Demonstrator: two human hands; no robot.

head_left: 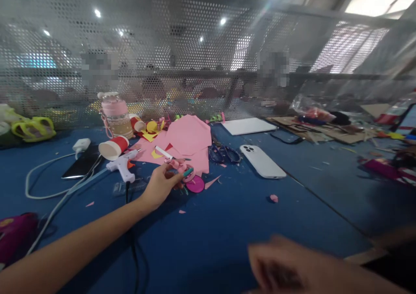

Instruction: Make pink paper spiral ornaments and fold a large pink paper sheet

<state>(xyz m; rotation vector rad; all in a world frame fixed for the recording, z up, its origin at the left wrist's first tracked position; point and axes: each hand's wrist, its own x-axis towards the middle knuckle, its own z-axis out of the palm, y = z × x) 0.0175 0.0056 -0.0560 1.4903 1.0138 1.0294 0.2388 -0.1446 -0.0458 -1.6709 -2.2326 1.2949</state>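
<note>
My left hand (161,185) reaches across the blue table (227,224) and pinches a small pink paper craft piece (182,169) with a teal tip, beside a magenta disc (195,184). Pink paper sheets (187,139) lie just beyond it, with a white craft knife (164,153) on them. My right hand (286,266) is blurred at the bottom edge, near me; nothing shows in it and its fingers cannot be made out.
A white glue gun (122,164), a red-and-white paper cup (113,147), a pink bottle (115,114), a charger with cable (81,145) and a dark phone (79,166) lie left. Scissors (224,154), a white phone (262,160) and a white pad (248,125) lie right. Perforated mesh screen (195,60) behind.
</note>
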